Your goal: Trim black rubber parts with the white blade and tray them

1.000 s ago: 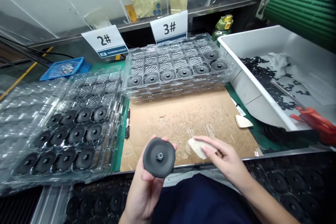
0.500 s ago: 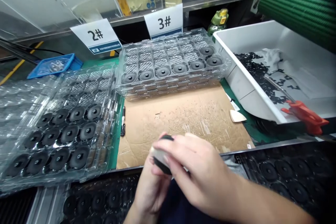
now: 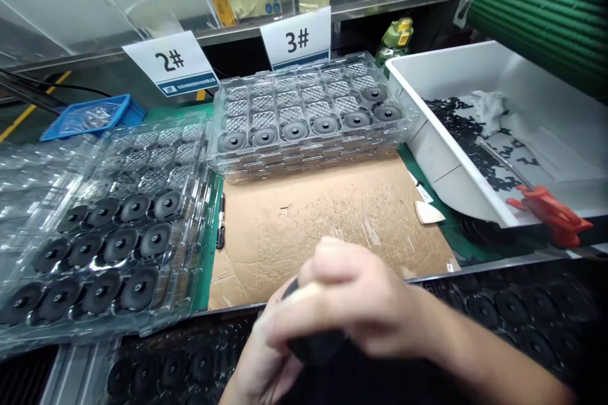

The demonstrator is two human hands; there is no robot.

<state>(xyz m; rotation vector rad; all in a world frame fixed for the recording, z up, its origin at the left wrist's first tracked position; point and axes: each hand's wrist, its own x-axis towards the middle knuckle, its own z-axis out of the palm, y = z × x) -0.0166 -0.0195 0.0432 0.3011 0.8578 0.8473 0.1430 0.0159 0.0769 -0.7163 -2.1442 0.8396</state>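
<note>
Low in the head view, a black round part (image 3: 316, 347) is held in front of my body, mostly covered by fingers. My left hand (image 3: 268, 351) is closed around its left side from below. Over the top comes my right hand (image 3: 356, 304), blurred, with curled fingers gripping the same part. The part resembles the black round parts (image 3: 137, 288) with centre holes that sit in the clear tray at the left. Beneath and beyond my hands lies a cardboard sheet (image 3: 323, 202).
Stacked clear trays (image 3: 304, 155) stand behind the cardboard. At right is a white bin (image 3: 441, 145) of small black pieces, with a red-handled tool (image 3: 551, 209) across its edge. A white triangular piece (image 3: 429, 212) and a black pen (image 3: 221, 221) lie beside the cardboard.
My right hand has turned and lifted its knuckles over the black part, and its fingers are more curled. The part sits slightly lower and further right. My left hand still grips it.
</note>
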